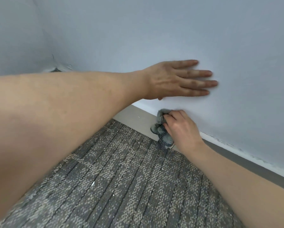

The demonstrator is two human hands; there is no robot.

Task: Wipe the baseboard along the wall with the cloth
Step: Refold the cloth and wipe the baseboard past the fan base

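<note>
Grey carpet (pixel 121 170) is meeting the baseboard (pixel 138 116) where the right hand (pixel 180 129) is pressing the cloth (pixel 161 127), fingers clamped on it; the left hand (pixel 174 81), fingers together, is bracing flat on the wall (pixel 154 30); pressure should be staying even, strokes overlapping.

Left hand (pixel 175 79) spread flat, palm away, fingers extended together toward the right, bare forearm reaching in from the near left. Right hand (pixel 180 127) lower and nearer, fingers curled closed in a grasp, bare forearm entering from the near right.
</note>
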